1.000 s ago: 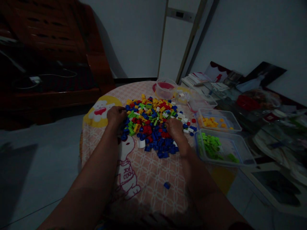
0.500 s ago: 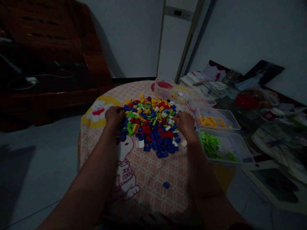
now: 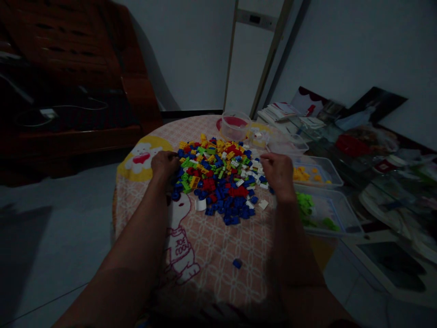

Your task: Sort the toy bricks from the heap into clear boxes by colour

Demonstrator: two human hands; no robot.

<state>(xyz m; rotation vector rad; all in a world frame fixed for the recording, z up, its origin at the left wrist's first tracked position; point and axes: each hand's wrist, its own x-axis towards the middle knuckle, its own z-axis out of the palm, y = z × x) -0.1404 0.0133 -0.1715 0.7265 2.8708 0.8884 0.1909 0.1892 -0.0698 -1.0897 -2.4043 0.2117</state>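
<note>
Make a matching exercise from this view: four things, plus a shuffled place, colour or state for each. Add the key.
Things
1. Left hand
2. Rectangular box nearer the wearer
3. Rectangular box farther from the wearer
4. Lone brick

Places, colours, states
A. Holds yellow bricks
B. Blue, on the near side of the table, apart from the brick pile
C. At the left edge of the brick pile
D. Holds green bricks

Pairs: 1-C, 2-D, 3-A, 4-B
</note>
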